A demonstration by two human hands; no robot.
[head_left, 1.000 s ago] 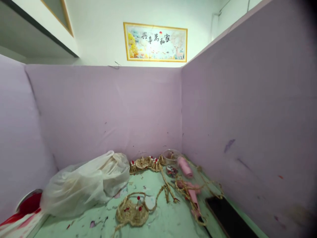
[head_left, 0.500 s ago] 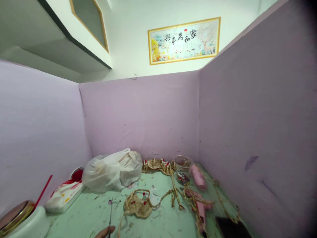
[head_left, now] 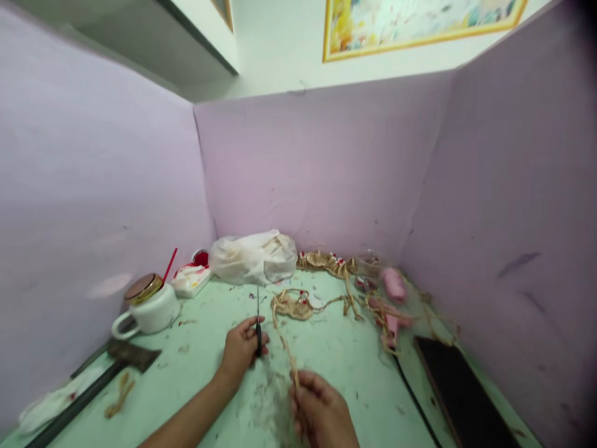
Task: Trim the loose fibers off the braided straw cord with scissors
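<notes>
Two grips, fingers closed: left hand (head_left: 240, 346) on a tool (head_left: 259, 338), right hand (head_left: 323, 407) on cord (head_left: 282, 336). Cord handling seems underway, next calling for steadiness

The left hand (head_left: 241, 346) and right hand (head_left: 323, 407) are showing bare, and the left forearm (head_left: 198, 406) is showing uncovered too.

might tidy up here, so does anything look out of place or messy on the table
Yes: loose cord lies tangled over the pink gun-shaped tool, and what looks like a hatchet lies near the white mug, odd company for a cup.
</notes>
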